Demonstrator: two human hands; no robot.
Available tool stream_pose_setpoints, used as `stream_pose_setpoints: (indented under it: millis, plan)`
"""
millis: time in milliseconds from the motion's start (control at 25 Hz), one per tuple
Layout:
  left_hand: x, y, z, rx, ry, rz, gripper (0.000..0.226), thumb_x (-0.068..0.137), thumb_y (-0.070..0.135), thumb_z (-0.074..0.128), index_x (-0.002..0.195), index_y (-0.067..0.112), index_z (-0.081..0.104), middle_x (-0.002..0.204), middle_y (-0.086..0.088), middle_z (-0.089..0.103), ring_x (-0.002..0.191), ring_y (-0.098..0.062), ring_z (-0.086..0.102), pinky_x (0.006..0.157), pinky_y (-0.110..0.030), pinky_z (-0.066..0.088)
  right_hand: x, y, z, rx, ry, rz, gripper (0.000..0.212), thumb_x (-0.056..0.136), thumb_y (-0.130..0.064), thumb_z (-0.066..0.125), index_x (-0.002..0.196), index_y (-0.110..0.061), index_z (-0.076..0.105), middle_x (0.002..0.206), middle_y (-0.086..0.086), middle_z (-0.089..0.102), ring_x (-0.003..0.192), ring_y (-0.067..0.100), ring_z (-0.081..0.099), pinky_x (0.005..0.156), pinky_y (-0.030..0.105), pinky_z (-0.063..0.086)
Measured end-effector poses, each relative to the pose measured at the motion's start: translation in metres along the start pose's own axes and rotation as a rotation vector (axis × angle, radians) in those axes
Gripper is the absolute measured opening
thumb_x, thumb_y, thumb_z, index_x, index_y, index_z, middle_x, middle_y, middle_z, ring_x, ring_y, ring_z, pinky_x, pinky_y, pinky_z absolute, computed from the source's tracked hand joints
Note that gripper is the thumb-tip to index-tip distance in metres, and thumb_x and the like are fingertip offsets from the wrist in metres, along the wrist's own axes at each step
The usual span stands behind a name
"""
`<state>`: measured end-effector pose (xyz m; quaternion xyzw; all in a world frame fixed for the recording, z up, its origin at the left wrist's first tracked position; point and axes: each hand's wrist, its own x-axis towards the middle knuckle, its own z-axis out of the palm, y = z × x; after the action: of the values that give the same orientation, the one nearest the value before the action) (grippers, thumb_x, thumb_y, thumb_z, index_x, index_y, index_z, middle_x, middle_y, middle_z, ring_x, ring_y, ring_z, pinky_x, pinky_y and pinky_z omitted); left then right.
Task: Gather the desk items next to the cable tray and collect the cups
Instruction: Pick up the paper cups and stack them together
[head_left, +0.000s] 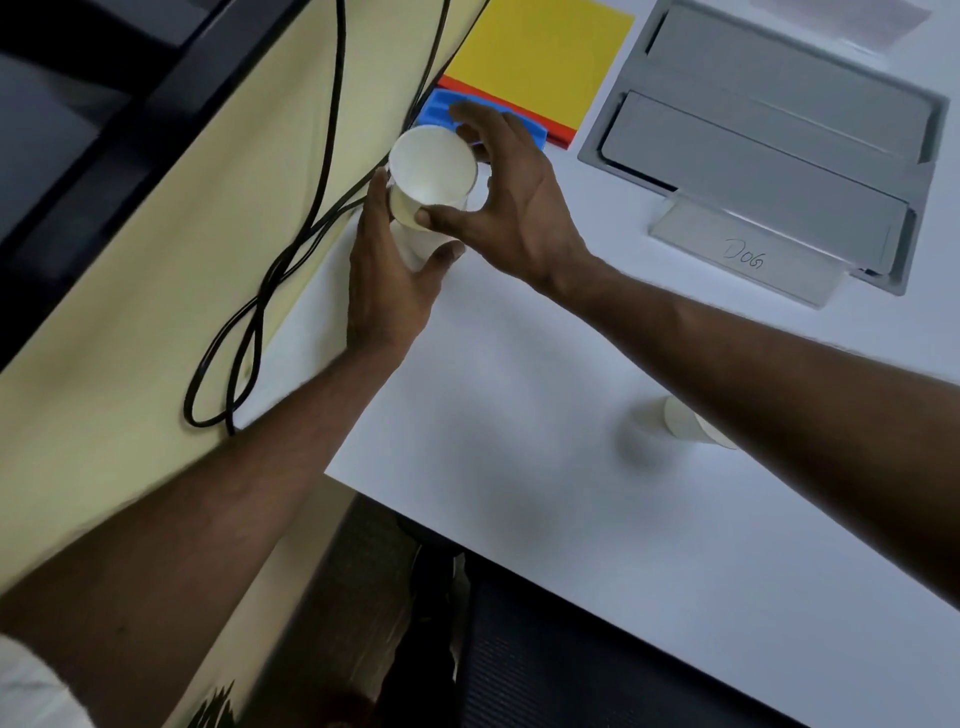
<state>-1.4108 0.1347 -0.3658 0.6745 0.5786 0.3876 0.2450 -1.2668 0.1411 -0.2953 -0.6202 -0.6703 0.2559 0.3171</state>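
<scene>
A white paper cup (432, 167) is held upright above the desk's left edge, its open mouth facing me. My right hand (511, 200) grips it by the rim from the right. My left hand (387, 275) wraps around a second white cup (415, 244) directly below, and the upper cup sits partly inside it. A third white cup (685, 420) lies on its side on the white desk (545, 441), partly hidden behind my right forearm. The grey cable tray (769, 135) is set into the desk at the upper right.
A blue tray-like item (436, 110) lies on an orange sheet (561, 136) and a yellow sheet (540, 57) left of the cable tray. A clear stand marked "Dog" (748, 252) sits in front of the tray. Black cables (291, 249) hang along the cream partition.
</scene>
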Motion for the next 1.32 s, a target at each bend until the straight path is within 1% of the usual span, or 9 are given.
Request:
stream_pose_setpoints:
  millis: [240, 400, 560, 600, 760, 920, 1040, 1160, 1320]
  plan:
    - [-0.013, 0.000, -0.011, 0.014, -0.070, -0.043, 0.104, 0.081, 0.044, 0.083, 0.157, 0.003, 0.025, 0.163, -0.009, 0.035, 0.153, -0.020, 0.031, 0.124, -0.037, 0.030, -0.016, -0.006, -0.013, 0.069, 0.194, -0.078, 0.080, 0.076, -0.039, 0.082, 0.139, -0.005, 0.045, 0.139, 0.007, 0.052, 0.125, 0.020, 0.053, 0.099, 0.035, 0.053]
    - [-0.034, 0.018, -0.033, -0.018, -0.053, 0.036, 0.083, 0.095, 0.039, 0.068, 0.158, 0.008, 0.025, 0.164, -0.008, 0.033, 0.152, -0.017, 0.030, 0.121, -0.014, 0.024, -0.039, -0.008, -0.032, 0.057, 0.246, -0.101, 0.080, 0.076, -0.040, 0.082, 0.139, -0.007, 0.045, 0.139, 0.007, 0.052, 0.124, 0.019, 0.054, 0.099, 0.037, 0.054]
    - [-0.051, 0.068, -0.053, -0.135, -0.158, 0.150, 0.059, 0.104, 0.026, 0.051, 0.158, 0.013, 0.030, 0.162, -0.003, 0.039, 0.149, -0.013, 0.037, 0.121, -0.034, 0.037, -0.089, -0.019, -0.068, 0.014, 0.193, -0.038, 0.082, 0.077, -0.045, 0.081, 0.142, -0.015, 0.042, 0.143, 0.001, 0.050, 0.126, 0.014, 0.052, 0.102, 0.039, 0.052]
    - [-0.056, 0.084, -0.056, -0.161, -0.209, 0.173, 0.059, 0.104, 0.027, 0.050, 0.158, 0.015, 0.031, 0.161, 0.001, 0.039, 0.148, -0.009, 0.038, 0.120, -0.032, 0.038, -0.102, -0.024, -0.080, 0.016, 0.180, -0.023, 0.083, 0.076, -0.046, 0.081, 0.143, -0.016, 0.041, 0.143, 0.000, 0.049, 0.126, 0.014, 0.052, 0.103, 0.039, 0.052]
    - [-0.083, 0.152, -0.069, -0.288, -0.327, 0.217, 0.056, 0.102, 0.033, 0.054, 0.154, 0.031, 0.034, 0.150, 0.026, 0.042, 0.138, 0.011, 0.042, 0.105, -0.007, 0.041, -0.160, -0.052, -0.140, 0.066, 0.169, 0.029, 0.087, 0.072, -0.042, 0.086, 0.143, -0.022, 0.041, 0.142, -0.005, 0.049, 0.124, 0.010, 0.053, 0.102, 0.033, 0.053]
    - [-0.111, 0.231, -0.086, -0.420, -0.432, 0.264, 0.058, 0.094, 0.036, 0.062, 0.143, 0.052, 0.036, 0.137, 0.047, 0.043, 0.132, 0.014, 0.046, 0.096, -0.002, 0.043, -0.226, -0.098, -0.216, 0.166, 0.267, 0.075, 0.092, 0.067, -0.035, 0.091, 0.143, -0.024, 0.041, 0.135, -0.009, 0.054, 0.120, 0.002, 0.056, 0.100, 0.020, 0.052]
    - [-0.130, 0.293, -0.100, -0.488, -0.481, 0.329, 0.053, 0.091, 0.043, 0.064, 0.139, 0.050, 0.044, 0.135, 0.039, 0.052, 0.130, 0.007, 0.052, 0.101, -0.008, 0.046, -0.279, -0.134, -0.263, 0.221, 0.357, 0.105, 0.093, 0.067, -0.031, 0.091, 0.146, -0.024, 0.040, 0.134, -0.008, 0.056, 0.121, 0.003, 0.058, 0.102, 0.020, 0.051]
    - [-0.148, 0.353, -0.114, -0.578, -0.618, 0.404, 0.047, 0.092, 0.046, 0.069, 0.135, 0.049, 0.053, 0.133, 0.025, 0.062, 0.128, 0.001, 0.057, 0.102, -0.013, 0.047, -0.339, -0.162, -0.302, 0.285, 0.520, 0.145, 0.086, 0.070, -0.032, 0.089, 0.143, -0.030, 0.044, 0.130, -0.014, 0.060, 0.121, 0.003, 0.059, 0.100, 0.020, 0.052]
    - [-0.184, 0.416, -0.127, -0.662, -0.789, 0.496, 0.039, 0.095, 0.035, 0.070, 0.133, 0.040, 0.061, 0.128, 0.018, 0.067, 0.123, -0.003, 0.063, 0.099, -0.016, 0.051, -0.413, -0.194, -0.329, 0.340, 0.681, 0.171, 0.074, 0.073, -0.034, 0.088, 0.137, -0.034, 0.050, 0.129, -0.017, 0.063, 0.122, 0.002, 0.060, 0.098, 0.016, 0.052]
